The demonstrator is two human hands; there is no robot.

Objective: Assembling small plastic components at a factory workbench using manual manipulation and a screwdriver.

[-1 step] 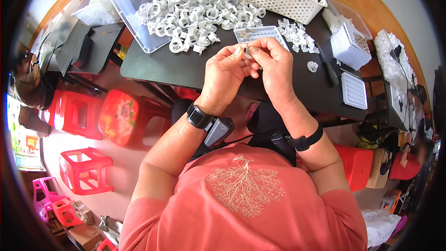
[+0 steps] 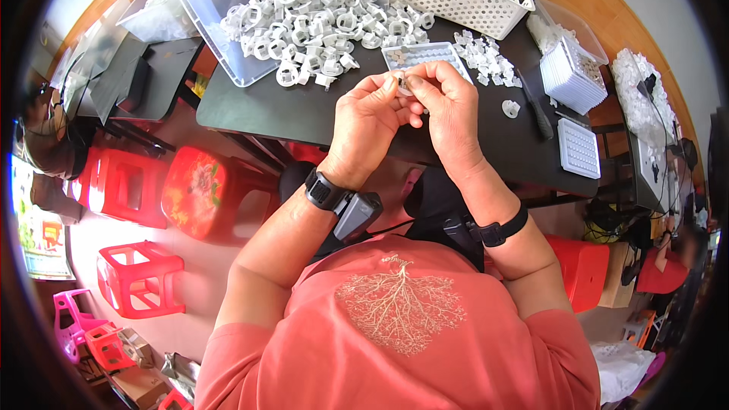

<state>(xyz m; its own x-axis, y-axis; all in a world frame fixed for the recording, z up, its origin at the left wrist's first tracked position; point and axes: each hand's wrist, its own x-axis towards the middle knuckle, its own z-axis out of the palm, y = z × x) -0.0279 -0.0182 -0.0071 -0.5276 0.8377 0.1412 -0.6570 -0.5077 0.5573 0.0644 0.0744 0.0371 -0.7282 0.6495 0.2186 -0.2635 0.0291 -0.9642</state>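
Observation:
Over the table's near edge, my left hand (image 2: pixel 370 123) and my right hand (image 2: pixel 449 118) meet with fingertips pinched together. Between them is a small whitish plastic part (image 2: pixel 403 85), mostly covered by the fingers. Just beyond lies a pale tray with round pockets (image 2: pixel 429 53), partly hidden by my right hand. A big heap of ring-shaped white plastic parts (image 2: pixel 304 19) spreads behind my left hand. To the right of the tray is a smaller pile of little white pieces (image 2: pixel 486 59). One loose white ring part (image 2: pixel 511 109) rests right of my right hand.
A clear plastic bin (image 2: pixel 250 68) lies around the heap. At the back stands a white perforated basket (image 2: pixel 456 0). A dark-handled tool (image 2: pixel 541 114), a stack of white trays (image 2: pixel 569 76) and a single tray (image 2: pixel 579 148) sit on the right. Red stools (image 2: pixel 140 279) stand left.

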